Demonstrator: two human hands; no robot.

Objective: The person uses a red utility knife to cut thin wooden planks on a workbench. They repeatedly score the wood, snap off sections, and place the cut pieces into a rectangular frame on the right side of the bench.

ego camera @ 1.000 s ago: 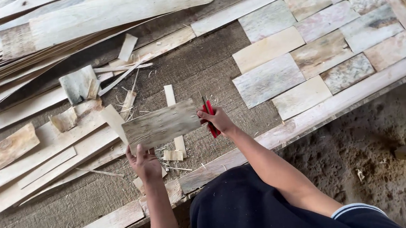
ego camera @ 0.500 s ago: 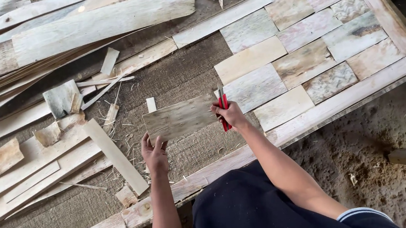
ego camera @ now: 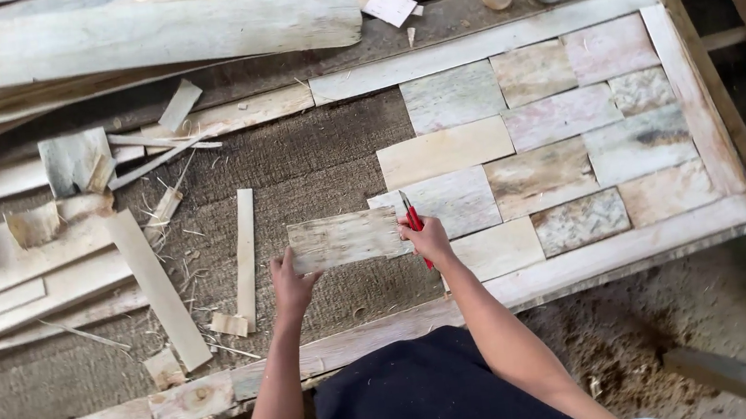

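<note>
Both hands (ego camera: 293, 283) (ego camera: 428, 236) outstretched, fingers curled.

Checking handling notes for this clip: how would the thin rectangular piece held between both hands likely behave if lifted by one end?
The piece looks thin and flat, so probably light. The left hand and the right hand, which also holds a red cutter, support opposite ends, hinting it may flex. Splinters lying around suggest it is brittle at the edges.

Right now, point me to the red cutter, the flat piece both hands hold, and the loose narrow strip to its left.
red cutter (ego camera: 412, 218), head view, on its red handle.
flat piece (ego camera: 344, 238), head view, middle of its face.
narrow strip (ego camera: 246, 255), head view, mid-length.
</note>
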